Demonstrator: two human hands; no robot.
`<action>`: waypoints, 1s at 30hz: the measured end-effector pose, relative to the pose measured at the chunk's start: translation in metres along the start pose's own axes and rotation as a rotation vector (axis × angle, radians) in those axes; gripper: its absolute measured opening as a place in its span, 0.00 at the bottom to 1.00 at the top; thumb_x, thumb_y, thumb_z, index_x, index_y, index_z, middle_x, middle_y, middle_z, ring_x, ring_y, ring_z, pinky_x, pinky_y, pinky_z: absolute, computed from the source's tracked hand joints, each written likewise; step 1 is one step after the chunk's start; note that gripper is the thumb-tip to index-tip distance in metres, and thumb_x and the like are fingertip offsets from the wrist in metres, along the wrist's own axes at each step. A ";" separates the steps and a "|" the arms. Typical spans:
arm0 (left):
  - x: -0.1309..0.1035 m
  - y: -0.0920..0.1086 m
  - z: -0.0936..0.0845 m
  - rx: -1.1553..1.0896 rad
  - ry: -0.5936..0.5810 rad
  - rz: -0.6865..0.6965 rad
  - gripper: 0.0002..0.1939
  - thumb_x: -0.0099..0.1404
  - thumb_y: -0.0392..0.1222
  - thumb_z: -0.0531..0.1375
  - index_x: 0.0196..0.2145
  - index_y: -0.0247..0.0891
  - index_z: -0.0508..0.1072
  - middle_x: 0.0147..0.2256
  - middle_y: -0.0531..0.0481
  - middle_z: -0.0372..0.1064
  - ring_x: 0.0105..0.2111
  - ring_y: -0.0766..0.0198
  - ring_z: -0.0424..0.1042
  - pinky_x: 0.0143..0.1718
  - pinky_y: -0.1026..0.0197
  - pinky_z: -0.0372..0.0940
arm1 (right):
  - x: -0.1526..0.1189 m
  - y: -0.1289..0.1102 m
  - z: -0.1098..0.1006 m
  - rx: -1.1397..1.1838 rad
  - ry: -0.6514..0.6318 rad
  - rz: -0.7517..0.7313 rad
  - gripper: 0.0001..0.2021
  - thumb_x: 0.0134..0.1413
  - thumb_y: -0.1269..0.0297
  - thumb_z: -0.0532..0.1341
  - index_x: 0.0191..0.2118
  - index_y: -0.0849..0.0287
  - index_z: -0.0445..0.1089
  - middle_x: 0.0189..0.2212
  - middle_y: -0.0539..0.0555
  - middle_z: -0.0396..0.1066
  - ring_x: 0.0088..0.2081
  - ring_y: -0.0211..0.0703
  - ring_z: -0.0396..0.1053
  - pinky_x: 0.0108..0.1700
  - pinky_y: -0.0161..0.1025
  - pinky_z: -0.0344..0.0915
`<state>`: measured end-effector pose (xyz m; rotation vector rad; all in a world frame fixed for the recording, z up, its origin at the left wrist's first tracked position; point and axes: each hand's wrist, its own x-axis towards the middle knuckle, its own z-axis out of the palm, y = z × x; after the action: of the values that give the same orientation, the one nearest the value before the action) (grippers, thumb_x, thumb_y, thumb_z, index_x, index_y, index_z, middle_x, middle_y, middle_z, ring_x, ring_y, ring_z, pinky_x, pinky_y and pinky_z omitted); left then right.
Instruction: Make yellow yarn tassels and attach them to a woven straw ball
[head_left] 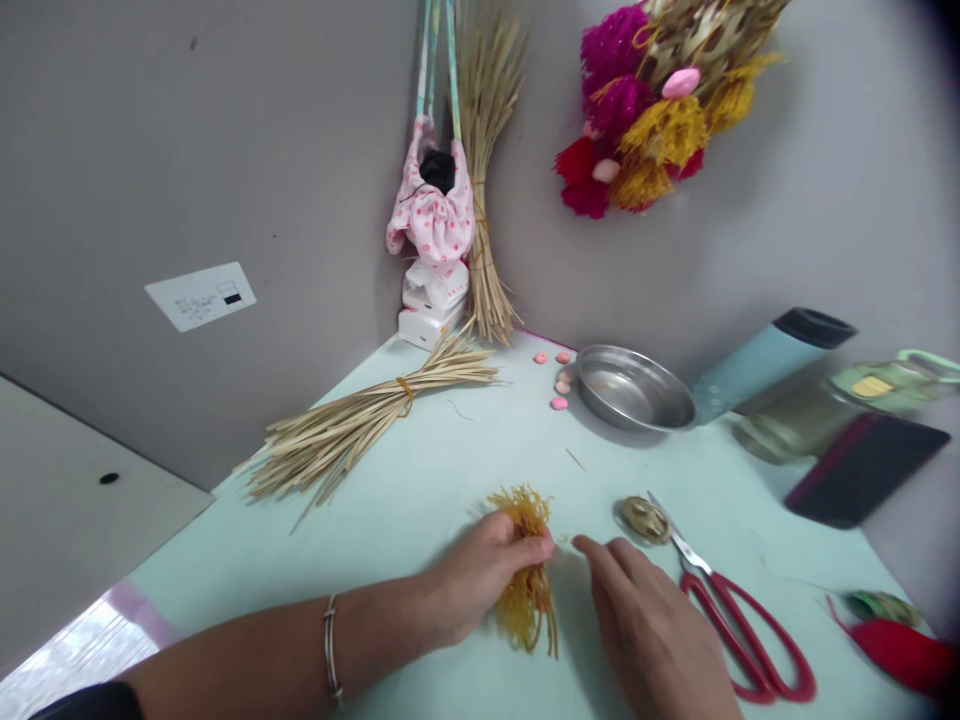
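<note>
My left hand (480,565), with a bracelet on its wrist, pinches a bundle of yellow yarn (525,610) around its middle, above the front of the table. Frayed yarn ends stick out above and below the fingers. Just right of the bundle is my right hand (637,610), back upward and fingers bent together. A thin, faint strand seems to lie near its fingertip, but what its fingers hold is too small to tell. Red-handled scissors (739,625) lie on the table to the right, their tip beside a small woven straw piece (645,520).
A tied straw bundle (360,420) lies at the back left. Behind stand a metal bowl (634,390), pink beads (559,403), a blue bottle (772,360) and a green jug (810,410). A dark phone (866,470) is at right. Yarn tassels (667,130) hang above.
</note>
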<state>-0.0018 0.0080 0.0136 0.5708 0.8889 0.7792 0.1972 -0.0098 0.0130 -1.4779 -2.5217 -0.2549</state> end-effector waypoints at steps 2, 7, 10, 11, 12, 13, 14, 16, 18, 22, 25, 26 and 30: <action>0.001 0.000 -0.001 0.015 0.010 0.002 0.19 0.52 0.50 0.66 0.35 0.34 0.67 0.28 0.54 0.63 0.29 0.69 0.62 0.32 0.64 0.57 | -0.002 0.009 0.002 -0.059 0.016 0.147 0.14 0.62 0.68 0.49 0.48 0.58 0.69 0.36 0.58 0.75 0.32 0.52 0.75 0.28 0.42 0.67; 0.001 -0.001 -0.002 0.029 -0.041 0.026 0.19 0.54 0.51 0.65 0.36 0.33 0.68 0.29 0.53 0.63 0.29 0.69 0.63 0.32 0.64 0.58 | 0.004 0.009 -0.008 0.424 -0.013 0.423 0.14 0.63 0.54 0.51 0.45 0.54 0.69 0.42 0.57 0.75 0.41 0.50 0.74 0.38 0.40 0.69; 0.001 -0.003 -0.002 0.071 -0.096 0.047 0.19 0.55 0.51 0.65 0.36 0.34 0.68 0.28 0.54 0.62 0.28 0.69 0.63 0.32 0.63 0.58 | 0.012 -0.006 -0.018 0.823 -0.147 0.505 0.17 0.62 0.49 0.52 0.44 0.54 0.69 0.35 0.53 0.73 0.37 0.45 0.71 0.37 0.36 0.67; 0.001 -0.004 -0.002 0.090 -0.123 0.050 0.18 0.55 0.51 0.65 0.35 0.34 0.69 0.28 0.54 0.62 0.27 0.69 0.62 0.32 0.63 0.58 | 0.014 -0.011 -0.020 0.926 -0.194 0.520 0.17 0.62 0.48 0.52 0.41 0.55 0.70 0.31 0.52 0.71 0.34 0.43 0.69 0.35 0.35 0.66; 0.001 -0.004 -0.001 0.110 -0.140 0.049 0.18 0.55 0.51 0.65 0.35 0.34 0.69 0.28 0.54 0.62 0.27 0.70 0.62 0.32 0.63 0.58 | 0.016 -0.017 -0.022 1.018 -0.224 0.536 0.17 0.61 0.47 0.53 0.37 0.55 0.70 0.29 0.51 0.69 0.31 0.42 0.67 0.33 0.34 0.64; 0.001 -0.005 -0.001 0.128 -0.149 0.046 0.18 0.54 0.50 0.65 0.35 0.34 0.69 0.28 0.54 0.62 0.27 0.70 0.62 0.32 0.63 0.57 | 0.018 -0.021 -0.024 1.098 -0.237 0.561 0.17 0.60 0.47 0.54 0.34 0.56 0.70 0.27 0.50 0.67 0.30 0.41 0.64 0.32 0.33 0.63; 0.000 -0.005 -0.001 0.142 -0.151 0.041 0.18 0.54 0.50 0.65 0.35 0.33 0.69 0.28 0.54 0.63 0.28 0.69 0.62 0.33 0.63 0.57 | 0.019 -0.024 -0.025 1.161 -0.235 0.594 0.17 0.58 0.48 0.57 0.31 0.56 0.69 0.26 0.49 0.65 0.29 0.40 0.63 0.31 0.33 0.61; 0.000 -0.004 0.000 0.152 -0.145 0.035 0.19 0.53 0.51 0.66 0.35 0.33 0.70 0.29 0.54 0.64 0.29 0.70 0.62 0.34 0.63 0.56 | 0.020 -0.027 -0.025 1.241 -0.200 0.673 0.16 0.55 0.48 0.61 0.29 0.57 0.68 0.24 0.47 0.63 0.28 0.39 0.60 0.31 0.32 0.59; -0.001 -0.004 0.001 0.137 -0.148 0.040 0.19 0.54 0.52 0.65 0.36 0.33 0.70 0.29 0.53 0.64 0.29 0.70 0.62 0.34 0.63 0.56 | 0.020 -0.027 -0.025 1.256 -0.158 0.734 0.15 0.54 0.49 0.62 0.28 0.56 0.69 0.23 0.46 0.61 0.28 0.38 0.58 0.31 0.32 0.58; 0.000 -0.005 0.001 0.119 -0.088 -0.014 0.21 0.55 0.55 0.64 0.35 0.33 0.70 0.30 0.52 0.66 0.30 0.68 0.64 0.34 0.63 0.56 | 0.020 -0.024 -0.025 1.243 -0.111 0.775 0.14 0.53 0.49 0.63 0.29 0.56 0.71 0.24 0.47 0.62 0.29 0.38 0.58 0.32 0.32 0.57; -0.001 -0.003 0.001 0.120 -0.127 0.004 0.21 0.55 0.56 0.64 0.34 0.32 0.70 0.28 0.52 0.65 0.28 0.69 0.62 0.33 0.63 0.56 | 0.020 -0.024 -0.025 1.240 -0.112 0.753 0.14 0.53 0.50 0.63 0.29 0.56 0.71 0.24 0.47 0.61 0.29 0.39 0.57 0.31 0.32 0.57; -0.001 -0.002 0.002 0.114 -0.167 0.017 0.21 0.54 0.55 0.64 0.33 0.32 0.70 0.28 0.53 0.64 0.27 0.69 0.62 0.33 0.63 0.56 | 0.020 -0.024 -0.025 1.229 -0.115 0.743 0.14 0.53 0.50 0.63 0.29 0.56 0.71 0.24 0.47 0.61 0.29 0.39 0.58 0.31 0.32 0.57; -0.004 0.001 0.003 0.078 -0.283 0.047 0.16 0.54 0.49 0.65 0.34 0.33 0.71 0.27 0.54 0.63 0.27 0.71 0.61 0.32 0.64 0.56 | 0.019 -0.026 -0.028 1.144 -0.127 0.709 0.14 0.57 0.49 0.58 0.34 0.54 0.69 0.25 0.47 0.62 0.30 0.40 0.59 0.32 0.33 0.58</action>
<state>-0.0013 0.0053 0.0174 0.7531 0.6481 0.6881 0.1684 -0.0132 0.0439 -1.6307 -1.4538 1.1766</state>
